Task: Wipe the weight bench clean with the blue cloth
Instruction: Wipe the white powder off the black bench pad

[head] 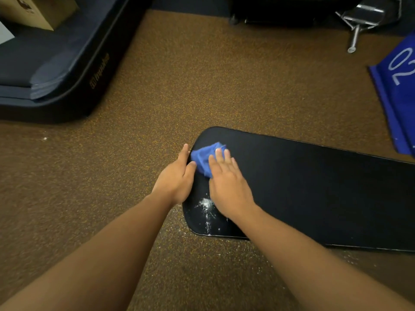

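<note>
we find the weight bench (pixel 314 189) to be a long black pad lying across the right half of the head view, its rounded end toward the middle of the frame. the blue cloth (pixel 205 157) sits bunched on that rounded end, near the far corner. the right hand (pixel 226 182) lies flat on the cloth, fingers straight and held close together, pressing it onto the pad; nothing is pinched. the left hand (pixel 177 176) rests at the bench's end edge, just left of the cloth, fingers straight and together, its thumb touching or nearly touching the cloth; we cannot tell which. it holds nothing. a patch of white powder (pixel 206 208) marks the pad just behind the right hand, toward the near corner, with finer specks scattered on the brown speckled floor (pixel 179 86) below it. at the upper left we note a dark padded mat (pixel 56 70) with a wooden box (pixel 38 10) beyond it. at the right edge lies a blue mat (pixel 397 95) with white marking, and a chrome frame (pixel 361 21) stands at the upper right.
</note>
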Tool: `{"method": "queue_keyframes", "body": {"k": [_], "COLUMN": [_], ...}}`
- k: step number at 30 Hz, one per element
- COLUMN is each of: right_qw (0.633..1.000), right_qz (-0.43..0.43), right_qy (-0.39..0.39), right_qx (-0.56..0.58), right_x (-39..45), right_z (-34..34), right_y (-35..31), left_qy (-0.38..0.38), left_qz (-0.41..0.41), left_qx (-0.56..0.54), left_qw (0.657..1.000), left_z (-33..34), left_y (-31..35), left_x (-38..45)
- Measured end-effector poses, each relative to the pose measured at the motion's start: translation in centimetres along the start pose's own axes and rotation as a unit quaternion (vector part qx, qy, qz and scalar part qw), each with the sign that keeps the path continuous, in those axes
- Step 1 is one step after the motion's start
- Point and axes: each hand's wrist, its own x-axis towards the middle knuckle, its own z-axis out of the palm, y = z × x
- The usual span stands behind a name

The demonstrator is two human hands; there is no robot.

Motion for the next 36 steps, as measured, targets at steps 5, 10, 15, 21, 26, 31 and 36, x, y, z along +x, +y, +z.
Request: {"method": "queue_keyframes", "body": {"k": [5, 10, 15, 21, 26, 31, 36], "right_qw": [0.998, 0.973, 0.984, 1.0, 0.999, 0.987, 0.99], "right_qz": [0.003, 0.229, 0.179, 0.01, -0.03, 0.158, 0.138], "right_qy": [-0.019, -0.01, 0.007, -0.004, -0.036, 0.015, 0.011], "right_qx": [-0.053, -0.033, 0.003, 0.025, 0.005, -0.01, 0.009], "right_x": [-1.9, 4.1, 6.6, 1.4, -2.6, 3.3, 6.9], "right_z": [-1.3, -4.2, -1.8, 0.5, -0.3, -2.7, -1.4], "right_y": [3.8, 7.0, 1.5, -2.4, 0.6, 4.0, 0.0], "left_qy": [-0.011, -0.025, -0.036, 0.003, 0.01, -0.019, -0.007], "left_qz": [0.004, 0.003, -0.01, -0.007, 0.009, 0.013, -0.017], "left_qx": [0.008, -0.005, -0.049, -0.03, -0.014, -0.034, -0.1], "left_qw": [1.0, 1.0, 0.998, 1.0, 1.0, 0.999, 0.995], "left_z": [-0.2, -0.4, -0.6, -0.8, -0.9, -1.2, -1.1], "left_y": [0.0, -0.1, -0.1, 0.1, 0.7, 0.4, 0.3], "left_x": [-0.1, 0.0, 0.3, 0.5, 0.3, 0.3, 0.5]}}
